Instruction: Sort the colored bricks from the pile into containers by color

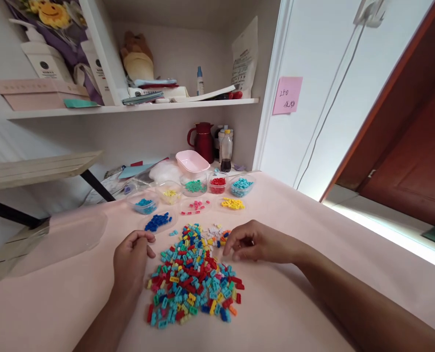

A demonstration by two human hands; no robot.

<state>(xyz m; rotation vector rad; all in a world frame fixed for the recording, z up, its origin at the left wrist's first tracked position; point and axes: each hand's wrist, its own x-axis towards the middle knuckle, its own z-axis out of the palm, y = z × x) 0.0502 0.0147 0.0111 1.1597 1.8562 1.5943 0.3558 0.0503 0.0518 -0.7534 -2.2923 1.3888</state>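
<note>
A heap of small mixed-colour bricks (193, 278) lies on the pale pink table (294, 303) in front of me. My left hand (131, 261) rests at the heap's left edge, its fingers curled in with the tips together. What it holds, if anything, is hidden. My right hand (256, 240) hovers at the heap's far right corner, fingers bent down and pinched near some orange and white bricks (220, 234). Beyond the heap stand clear tubs and lids of sorted bricks: dark blue (157, 221), yellow (232, 203), pink (196, 205), green (194, 186), red (217, 184), light blue (241, 185).
A pink tub (192, 161), a red jug (203, 141) and bottles (225, 149) stand at the table's back. A clear plastic lid (61, 237) lies at the left. Shelves with boxes and books hang above. A wooden board (34, 168) juts in from the left, and a door (415, 146) is at the right.
</note>
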